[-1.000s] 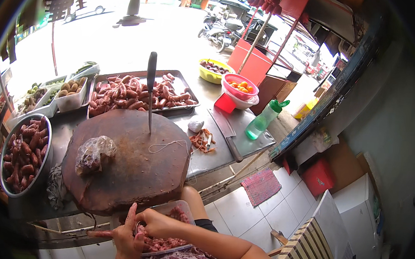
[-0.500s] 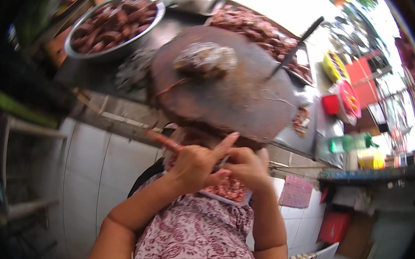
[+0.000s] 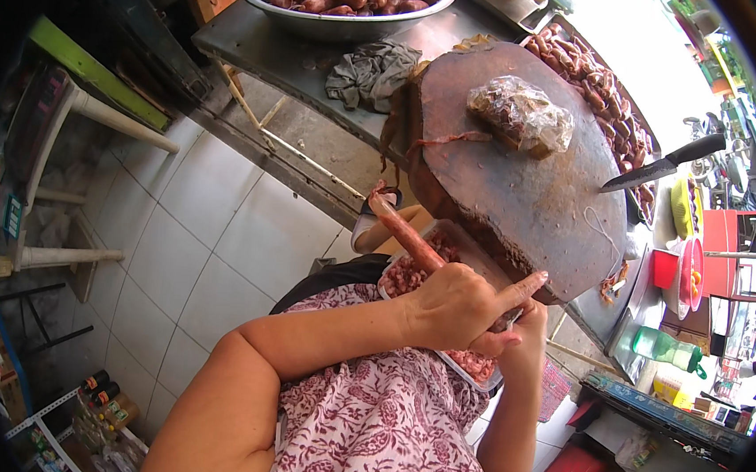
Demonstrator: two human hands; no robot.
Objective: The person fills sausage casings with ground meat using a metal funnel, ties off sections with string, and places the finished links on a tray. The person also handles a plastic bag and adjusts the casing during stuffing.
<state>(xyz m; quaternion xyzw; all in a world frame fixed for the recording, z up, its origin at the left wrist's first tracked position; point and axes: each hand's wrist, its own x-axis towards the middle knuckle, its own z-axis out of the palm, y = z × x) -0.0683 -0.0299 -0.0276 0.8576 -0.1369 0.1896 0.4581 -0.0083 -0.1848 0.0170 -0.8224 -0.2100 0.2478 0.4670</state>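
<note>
A raw sausage (image 3: 407,234), a filled casing with a narrow loose end, sticks out up and to the left from my left hand (image 3: 457,303). That hand is closed round its lower part, with the index finger stretched out to the right. My right hand (image 3: 525,338) is close against it, fingers curled and partly hidden behind the left; what they grip cannot be made out. Under both hands, a clear plastic tub (image 3: 489,385) of pink minced meat (image 3: 403,279) rests at my lap, against the edge of a thick round chopping block (image 3: 514,193).
On the block lie a plastic-wrapped lump (image 3: 522,114) and a piece of string (image 3: 605,232); a knife (image 3: 663,165) stands with its tip in the wood. A metal basin of sausages (image 3: 345,28), a grey rag (image 3: 371,74) and a tray of sausages (image 3: 593,93) surround it.
The view has swung left, so the block and basin appear further right. The sausage shows longer and clearer beyond my left hand. Both hands stay close together over the tub.
</note>
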